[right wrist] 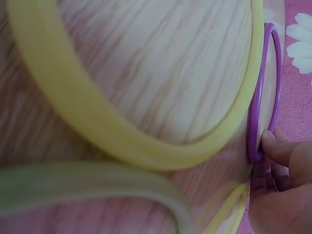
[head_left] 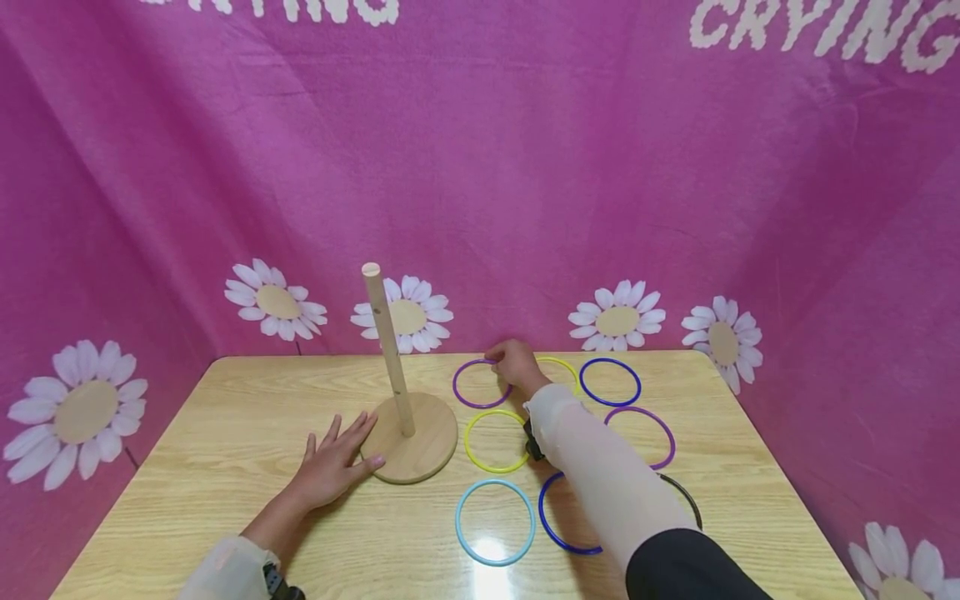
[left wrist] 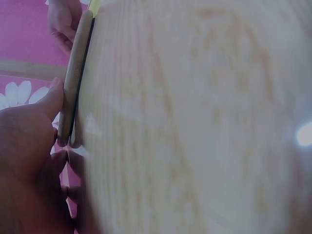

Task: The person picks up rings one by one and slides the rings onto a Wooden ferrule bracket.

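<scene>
My left hand (head_left: 333,471) lies by the left edge of a round wooden base (head_left: 431,454), its fingers spread and its thumb touching the rim. From that base rises an upright wooden pole (head_left: 386,333) with no ring around it. At the back of the table, my right hand (head_left: 519,367) pinches the right side of a purple ring (right wrist: 254,112) between thumb and fingers. That ring lies flat or nearly so. A yellow ring (head_left: 467,442) lies just in front of it, and another yellow ring (head_left: 567,364) is partly hidden behind the right hand.
More rings lie on the wooden table (head_left: 247,417): a light blue ring (head_left: 459,525) at the front, a blue ring (head_left: 640,387) at the back, a second purple ring (head_left: 672,442), and a dark blue ring (head_left: 577,550) and black ring (head_left: 688,497) partly under the right arm. Pink cloth (head_left: 510,208) hangs behind.
</scene>
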Demonstrator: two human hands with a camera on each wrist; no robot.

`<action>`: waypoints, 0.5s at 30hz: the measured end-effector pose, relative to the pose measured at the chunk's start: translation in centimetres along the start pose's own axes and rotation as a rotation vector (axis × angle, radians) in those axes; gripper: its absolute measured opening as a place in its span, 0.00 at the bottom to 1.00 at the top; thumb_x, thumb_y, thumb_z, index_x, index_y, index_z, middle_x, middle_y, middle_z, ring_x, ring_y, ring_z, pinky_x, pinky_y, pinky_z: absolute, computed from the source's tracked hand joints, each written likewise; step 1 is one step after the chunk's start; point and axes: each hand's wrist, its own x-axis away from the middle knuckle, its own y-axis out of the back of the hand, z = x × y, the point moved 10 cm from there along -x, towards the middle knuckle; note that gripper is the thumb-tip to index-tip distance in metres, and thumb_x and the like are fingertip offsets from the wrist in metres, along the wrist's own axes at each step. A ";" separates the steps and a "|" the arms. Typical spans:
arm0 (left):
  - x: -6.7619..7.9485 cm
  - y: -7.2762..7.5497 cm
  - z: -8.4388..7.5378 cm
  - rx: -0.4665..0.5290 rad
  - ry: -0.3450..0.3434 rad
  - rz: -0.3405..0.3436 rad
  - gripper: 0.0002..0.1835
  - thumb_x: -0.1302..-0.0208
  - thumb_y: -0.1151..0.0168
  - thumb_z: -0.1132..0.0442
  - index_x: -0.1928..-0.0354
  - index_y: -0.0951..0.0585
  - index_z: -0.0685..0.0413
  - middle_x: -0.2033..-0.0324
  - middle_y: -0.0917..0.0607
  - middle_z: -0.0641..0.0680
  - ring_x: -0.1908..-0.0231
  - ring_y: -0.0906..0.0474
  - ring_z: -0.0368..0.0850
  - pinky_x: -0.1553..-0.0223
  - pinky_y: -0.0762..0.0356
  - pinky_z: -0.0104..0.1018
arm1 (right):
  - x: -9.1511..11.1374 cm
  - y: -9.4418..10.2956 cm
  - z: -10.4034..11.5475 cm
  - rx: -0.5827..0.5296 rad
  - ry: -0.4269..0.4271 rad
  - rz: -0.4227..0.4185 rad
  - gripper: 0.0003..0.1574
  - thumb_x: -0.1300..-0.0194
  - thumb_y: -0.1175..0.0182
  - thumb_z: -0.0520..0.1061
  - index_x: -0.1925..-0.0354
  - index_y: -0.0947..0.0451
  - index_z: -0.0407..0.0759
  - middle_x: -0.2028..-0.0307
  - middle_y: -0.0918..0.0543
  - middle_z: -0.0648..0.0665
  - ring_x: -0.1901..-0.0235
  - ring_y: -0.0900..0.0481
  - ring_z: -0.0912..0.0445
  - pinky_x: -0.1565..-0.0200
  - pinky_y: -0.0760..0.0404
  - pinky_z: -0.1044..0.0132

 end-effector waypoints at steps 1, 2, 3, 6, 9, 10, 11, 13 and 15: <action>0.0 0.0 0.0 0.002 0.000 -0.001 0.43 0.27 0.41 0.40 0.18 0.43 0.49 0.20 0.44 0.59 0.21 0.63 0.72 0.32 0.75 0.80 | 0.0 0.0 0.0 -0.007 -0.006 -0.005 0.16 0.39 0.32 0.29 0.52 0.10 0.38 0.54 0.10 0.40 0.47 0.16 0.46 0.42 0.19 0.59; 0.0 0.0 0.0 0.002 -0.003 -0.002 0.43 0.26 0.41 0.40 0.18 0.43 0.49 0.20 0.44 0.59 0.21 0.63 0.73 0.33 0.75 0.81 | 0.0 0.1 -0.1 -0.014 -0.011 -0.008 0.16 0.39 0.32 0.29 0.53 0.10 0.38 0.55 0.10 0.40 0.48 0.15 0.46 0.44 0.18 0.59; 0.0 0.1 -0.1 0.003 -0.003 -0.003 0.43 0.27 0.41 0.40 0.18 0.43 0.49 0.20 0.44 0.59 0.21 0.63 0.73 0.33 0.75 0.81 | 0.0 0.1 -0.1 -0.016 -0.014 -0.012 0.15 0.38 0.33 0.29 0.53 0.10 0.38 0.56 0.09 0.40 0.49 0.15 0.47 0.45 0.18 0.60; 0.0 0.2 -0.1 -0.004 -0.004 -0.008 0.43 0.27 0.41 0.40 0.18 0.42 0.49 0.20 0.43 0.59 0.21 0.62 0.73 0.33 0.74 0.81 | 0.1 0.2 -0.2 -0.023 -0.025 -0.020 0.15 0.38 0.34 0.29 0.54 0.09 0.39 0.59 0.09 0.41 0.53 0.15 0.48 0.49 0.17 0.61; 0.0 0.2 0.0 -0.010 -0.001 -0.007 0.42 0.26 0.41 0.40 0.18 0.42 0.48 0.20 0.44 0.58 0.21 0.62 0.73 0.33 0.74 0.81 | 0.0 0.3 -0.4 -0.015 -0.037 -0.031 0.14 0.39 0.34 0.30 0.56 0.09 0.39 0.62 0.10 0.42 0.57 0.15 0.49 0.53 0.17 0.63; 0.0 0.2 0.0 -0.012 0.001 -0.005 0.42 0.26 0.41 0.40 0.18 0.43 0.48 0.20 0.44 0.58 0.21 0.62 0.73 0.33 0.74 0.81 | 0.0 0.3 -0.4 -0.010 -0.039 -0.035 0.14 0.39 0.34 0.30 0.57 0.09 0.39 0.63 0.10 0.43 0.58 0.16 0.50 0.54 0.17 0.64; 0.0 0.1 0.0 -0.012 0.004 -0.001 0.43 0.26 0.42 0.39 0.18 0.43 0.48 0.20 0.44 0.58 0.21 0.63 0.72 0.33 0.74 0.81 | 0.0 0.4 -0.4 -0.007 -0.040 -0.038 0.13 0.39 0.34 0.30 0.58 0.09 0.39 0.63 0.10 0.43 0.58 0.16 0.50 0.55 0.17 0.64; 0.0 0.1 0.0 -0.011 0.009 0.004 0.43 0.27 0.42 0.39 0.18 0.43 0.47 0.20 0.44 0.58 0.21 0.63 0.72 0.33 0.74 0.81 | -0.1 0.4 -0.4 0.004 -0.035 -0.044 0.13 0.39 0.34 0.29 0.59 0.09 0.39 0.64 0.11 0.43 0.59 0.17 0.51 0.56 0.18 0.64; 0.0 0.1 0.1 -0.012 0.013 0.006 0.43 0.27 0.42 0.38 0.18 0.43 0.48 0.20 0.44 0.58 0.21 0.63 0.72 0.32 0.74 0.81 | -0.2 0.4 -0.2 0.022 -0.017 -0.050 0.13 0.39 0.35 0.29 0.60 0.08 0.39 0.65 0.11 0.43 0.60 0.17 0.51 0.56 0.18 0.65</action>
